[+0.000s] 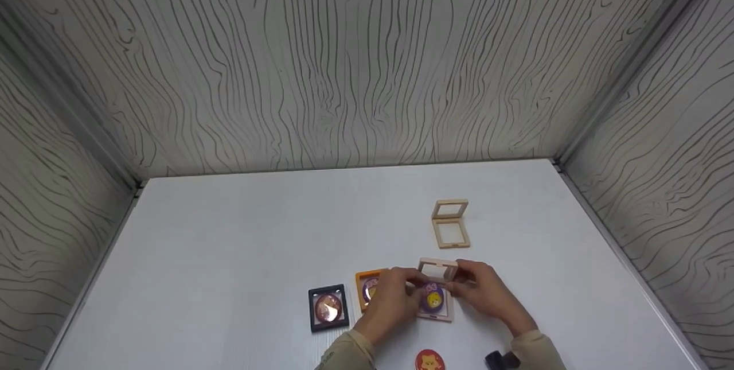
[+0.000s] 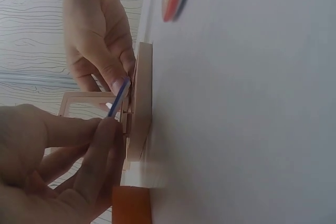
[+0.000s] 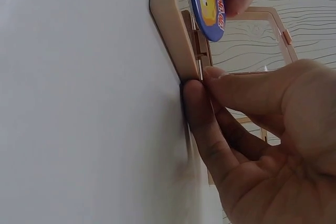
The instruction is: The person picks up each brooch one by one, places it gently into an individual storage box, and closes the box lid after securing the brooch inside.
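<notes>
In the head view my left hand (image 1: 391, 300) pinches a round purple badge (image 1: 434, 300) with a yellow character on it. The badge is over the lower half of a pale pink square display frame (image 1: 438, 318), whose hinged lid stands raised. My right hand (image 1: 487, 292) grips this frame near its hinge, at the right side. In the left wrist view the badge (image 2: 119, 98) appears edge-on and tilted between the fingertips. The right wrist view shows thumb and forefinger on the corner of the frame (image 3: 176, 30), with the badge (image 3: 207, 3) tilted above it.
An orange frame (image 1: 360, 292) holding a purple badge lies left, partly covered by my left hand. Farther left is a black frame (image 1: 331, 327) with a reddish badge. Beyond my hands stands an opened beige frame (image 1: 452, 245). A red badge (image 1: 430, 361) lies at the near side.
</notes>
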A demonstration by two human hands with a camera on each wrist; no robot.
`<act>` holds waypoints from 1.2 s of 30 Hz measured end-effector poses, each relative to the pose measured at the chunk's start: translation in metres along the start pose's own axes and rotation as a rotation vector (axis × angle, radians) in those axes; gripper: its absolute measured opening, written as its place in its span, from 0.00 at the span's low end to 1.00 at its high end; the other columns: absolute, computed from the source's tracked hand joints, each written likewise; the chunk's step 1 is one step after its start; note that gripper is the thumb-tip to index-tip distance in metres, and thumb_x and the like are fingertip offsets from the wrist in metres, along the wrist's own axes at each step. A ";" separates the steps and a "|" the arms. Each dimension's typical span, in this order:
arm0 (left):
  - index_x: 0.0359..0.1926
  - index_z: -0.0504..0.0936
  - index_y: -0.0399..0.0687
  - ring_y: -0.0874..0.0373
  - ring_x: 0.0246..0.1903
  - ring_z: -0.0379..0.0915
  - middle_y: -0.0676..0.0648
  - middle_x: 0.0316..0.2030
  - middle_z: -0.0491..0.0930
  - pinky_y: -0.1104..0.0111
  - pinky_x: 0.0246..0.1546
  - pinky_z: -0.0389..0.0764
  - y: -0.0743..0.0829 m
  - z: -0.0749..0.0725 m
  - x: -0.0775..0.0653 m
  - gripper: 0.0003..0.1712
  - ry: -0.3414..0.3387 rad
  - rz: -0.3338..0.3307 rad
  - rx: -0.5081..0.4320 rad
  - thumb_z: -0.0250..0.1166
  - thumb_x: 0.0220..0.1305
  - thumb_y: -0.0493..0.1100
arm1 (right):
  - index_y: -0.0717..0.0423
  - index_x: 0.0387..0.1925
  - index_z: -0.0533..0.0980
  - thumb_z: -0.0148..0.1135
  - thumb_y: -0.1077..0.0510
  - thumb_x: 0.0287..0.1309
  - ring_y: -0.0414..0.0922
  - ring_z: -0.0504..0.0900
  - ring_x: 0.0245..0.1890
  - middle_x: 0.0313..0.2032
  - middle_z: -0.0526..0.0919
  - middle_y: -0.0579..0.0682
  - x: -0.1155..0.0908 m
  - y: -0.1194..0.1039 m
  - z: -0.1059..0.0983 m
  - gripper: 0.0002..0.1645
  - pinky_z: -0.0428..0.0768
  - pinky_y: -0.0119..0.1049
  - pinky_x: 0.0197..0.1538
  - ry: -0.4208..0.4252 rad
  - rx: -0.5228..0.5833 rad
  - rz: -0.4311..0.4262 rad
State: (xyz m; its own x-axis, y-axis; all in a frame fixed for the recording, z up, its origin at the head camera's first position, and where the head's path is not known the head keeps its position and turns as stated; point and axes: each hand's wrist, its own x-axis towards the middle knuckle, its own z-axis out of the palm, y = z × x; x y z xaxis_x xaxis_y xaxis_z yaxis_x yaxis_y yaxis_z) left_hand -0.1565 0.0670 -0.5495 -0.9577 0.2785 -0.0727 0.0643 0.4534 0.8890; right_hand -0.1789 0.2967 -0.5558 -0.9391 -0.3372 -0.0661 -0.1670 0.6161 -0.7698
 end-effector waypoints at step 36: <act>0.41 0.87 0.52 0.70 0.35 0.75 0.58 0.35 0.82 0.74 0.37 0.79 -0.005 0.004 0.000 0.10 0.018 0.042 0.008 0.69 0.61 0.34 | 0.44 0.39 0.80 0.68 0.54 0.61 0.41 0.83 0.45 0.39 0.84 0.39 -0.001 -0.001 0.001 0.06 0.81 0.37 0.53 0.009 -0.029 0.014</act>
State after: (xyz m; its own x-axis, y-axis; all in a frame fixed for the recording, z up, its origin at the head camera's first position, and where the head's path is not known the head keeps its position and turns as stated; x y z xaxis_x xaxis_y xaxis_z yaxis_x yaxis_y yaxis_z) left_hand -0.1555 0.0678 -0.5559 -0.9589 0.2824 -0.0272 0.1068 0.4483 0.8875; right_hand -0.1772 0.2958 -0.5561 -0.9439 -0.3225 -0.0709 -0.1626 0.6408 -0.7503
